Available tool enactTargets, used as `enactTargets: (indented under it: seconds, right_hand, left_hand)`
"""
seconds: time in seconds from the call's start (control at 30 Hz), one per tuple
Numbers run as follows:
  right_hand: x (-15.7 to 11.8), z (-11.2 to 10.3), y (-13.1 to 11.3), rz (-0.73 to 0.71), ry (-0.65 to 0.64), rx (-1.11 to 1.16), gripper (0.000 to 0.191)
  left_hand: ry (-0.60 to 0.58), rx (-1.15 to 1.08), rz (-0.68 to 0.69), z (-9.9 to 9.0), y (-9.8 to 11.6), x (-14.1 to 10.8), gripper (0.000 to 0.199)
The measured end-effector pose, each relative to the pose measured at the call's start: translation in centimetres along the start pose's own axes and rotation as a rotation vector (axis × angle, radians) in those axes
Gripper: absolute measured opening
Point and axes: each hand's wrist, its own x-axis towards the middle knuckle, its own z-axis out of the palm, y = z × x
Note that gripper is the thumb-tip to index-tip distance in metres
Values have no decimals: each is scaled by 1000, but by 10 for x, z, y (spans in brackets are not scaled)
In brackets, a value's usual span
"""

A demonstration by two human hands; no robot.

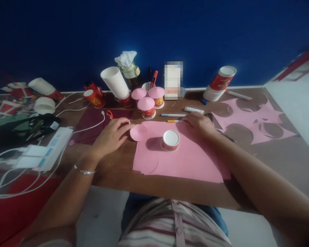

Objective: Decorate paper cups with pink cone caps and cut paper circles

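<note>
A small pink paper disc point(138, 132) lies at the left edge of a stack of pink paper point(190, 161). My left hand point(113, 135) is at the disc's left side, fingers stretched and apart; whether a fingertip touches it I cannot tell. On the stack stands a short upturned paper cup point(170, 140) with a red side and white base. My right hand point(199, 124) lies palm down at the stack's top edge, fingers loosely extended over the end of a yellow marker point(174, 121). Near it are a blue-and-white marker point(173, 115) and a white tube-shaped stick point(194, 110).
Three cups with pink cone tops point(146, 104) stand behind the stack. Stacked white cups point(115, 84) and a tissue-topped jar point(130, 70) are farther back. Cut pink scraps point(254, 120) lie right. At left are a power strip point(51, 149) with cables and red cups point(95, 98).
</note>
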Motion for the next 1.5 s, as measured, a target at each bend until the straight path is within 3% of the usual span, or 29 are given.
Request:
enactTargets:
  seconds: [0.1, 0.2, 0.33, 0.43, 0.53, 0.63, 0.77, 0.97, 1.5]
  right_hand:
    - [-1, 2, 1, 5, 1, 5, 23]
    - [-1, 4, 3, 9, -5, 14, 24]
    - [3, 1, 4, 56, 60, 54, 25]
    - [11, -13, -5, 189, 168, 212, 24]
    - [19, -33, -22, 398, 169, 561, 19]
    - [23, -48, -39, 560, 34, 912, 28]
    - [23, -53, -51, 620, -121, 1264, 38]
    - [18, -53, -56, 699, -279, 1335, 33]
    - [1, -47, -61, 781, -379, 1490, 33]
  left_hand:
    - [17, 51, 130, 2, 4, 1, 24]
    - [124, -58, 102, 1, 9, 5, 20]
    - [345, -549, -145, -3, 30, 15, 6]
    - [438, -1082, -426, -6, 54, 32, 20]
    - [370, -1536, -502, -8, 78, 54, 34]
    - [199, -1727, -541, -9, 96, 73, 36]
    - [21, -1771, -615, -3, 103, 81, 35]
    - [-112, -1768, -689, 11, 96, 71, 35]
    - [-290, -1717, -739, 20, 98, 62, 38]
